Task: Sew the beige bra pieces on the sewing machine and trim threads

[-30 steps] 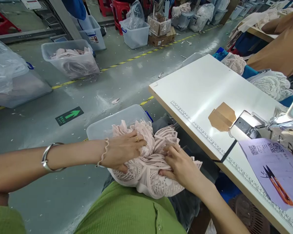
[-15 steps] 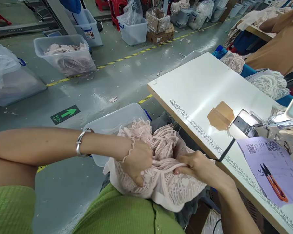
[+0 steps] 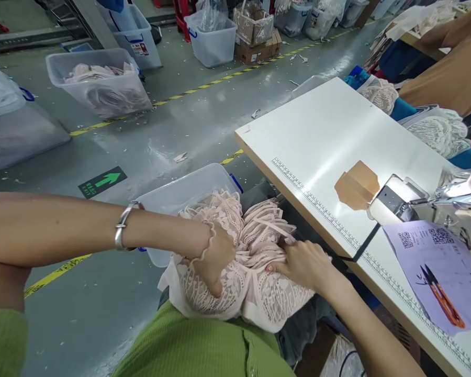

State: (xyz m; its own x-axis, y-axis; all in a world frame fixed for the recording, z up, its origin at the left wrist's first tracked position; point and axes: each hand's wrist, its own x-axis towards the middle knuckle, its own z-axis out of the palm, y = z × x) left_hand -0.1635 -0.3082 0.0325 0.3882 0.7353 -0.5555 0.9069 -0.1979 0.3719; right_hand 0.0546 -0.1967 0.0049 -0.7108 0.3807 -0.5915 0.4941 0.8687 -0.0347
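A thick bundle of pale pink lace bras (image 3: 275, 296) rests on my lap, cups side by side and straps bunched at the far side. My left hand (image 3: 215, 256) is closed over the left cups, its thumb on the near lace and its fingers tucked out of sight between the layers. On the right side, my right hand (image 3: 302, 264) grips the bundle, thumb on top and the other fingers partly hidden behind the fabric. Just beyond the bundle stands a clear plastic bin (image 3: 184, 188), partly covered by my left forearm and the bras.
To my right is a white sewing table (image 3: 298, 131) with ruler markings, brown cardboard (image 3: 357, 184), a sewing machine (image 3: 400, 199), a purple sheet (image 3: 408, 246) and orange thread snips (image 3: 443, 298). Bins (image 3: 102, 89) line the floor ahead. A person in brown (image 3: 451, 68) is at far right.
My right hand has shifted left and pressed in against the bundle, where a strap now sticks up. My left hand has moved slightly left, and the bundle has drawn a little left too.
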